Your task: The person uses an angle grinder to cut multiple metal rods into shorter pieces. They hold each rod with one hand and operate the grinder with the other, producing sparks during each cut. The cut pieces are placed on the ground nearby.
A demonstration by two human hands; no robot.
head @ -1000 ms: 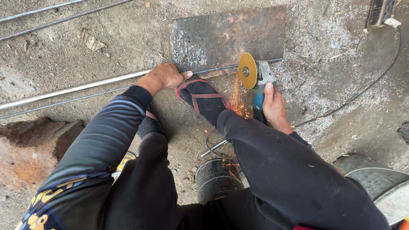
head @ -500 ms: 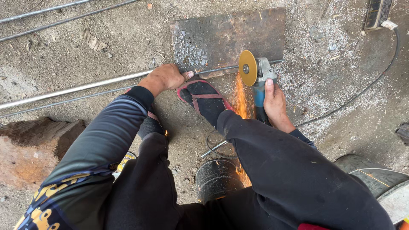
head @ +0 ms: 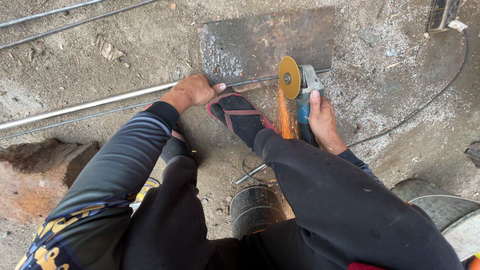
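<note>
Sparks now spray straight down from the angle grinder, thinner than half a second ago, while both my hands sit where they were. Right hand is wrapped around the grinder's blue body; its fingers are hidden beneath. Left hand is clamped over the steel rod, covering it there. My sandalled foot pins the rod too. A dark round container sits between my legs, its contents hidden. The rod's long axis runs left to right across the ground, over a rusty steel plate, the yellow disc meeting it at the plate's lower edge.
</note>
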